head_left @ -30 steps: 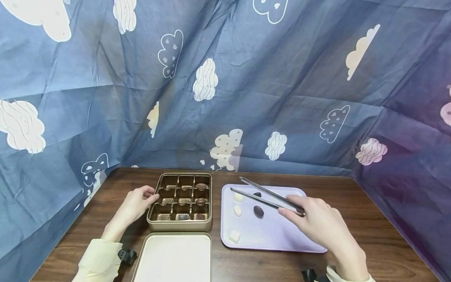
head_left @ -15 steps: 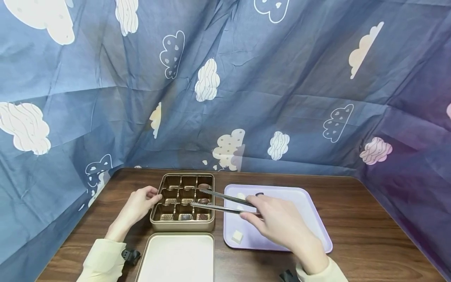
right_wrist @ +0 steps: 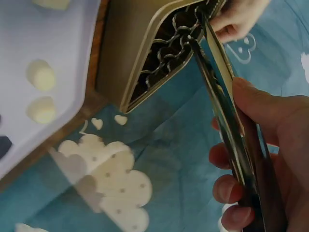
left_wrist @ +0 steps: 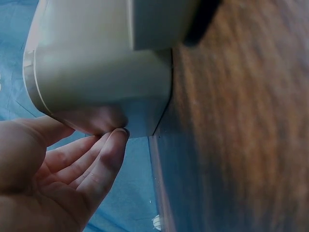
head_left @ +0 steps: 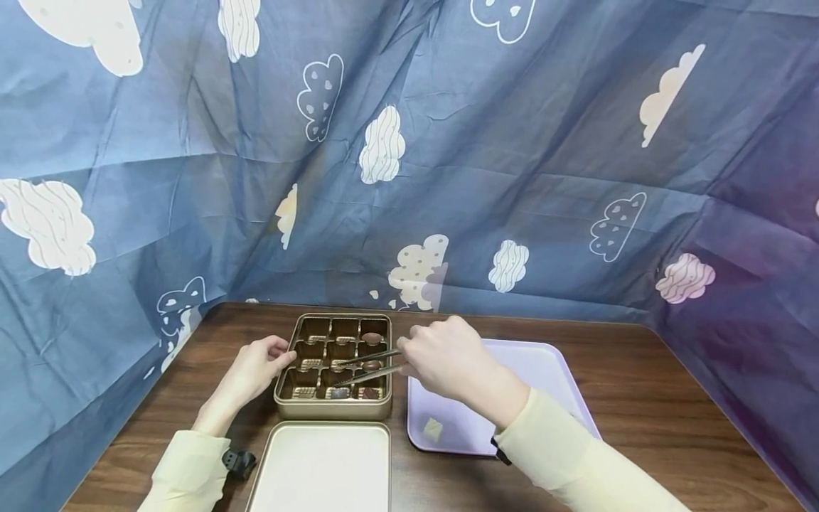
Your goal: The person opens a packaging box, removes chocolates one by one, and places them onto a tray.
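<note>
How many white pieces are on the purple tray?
3: one white piece at the front left of the tray, a second and third farther back on the left. The right sleeve may hide others.

Head view bright | purple cast tints curtain (head_left: 761, 235) at right | tabletop (left_wrist: 241, 125) blurs in dim left-wrist view | tongs (right_wrist: 237, 145) glint

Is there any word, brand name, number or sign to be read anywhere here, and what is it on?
None that can be read.
The box, pale lid, lilac tray and tongs show no lettering.
The blue cloth shows only cloud and heart designs.
Gold marks in the box's compartments: too small to make out.
</note>
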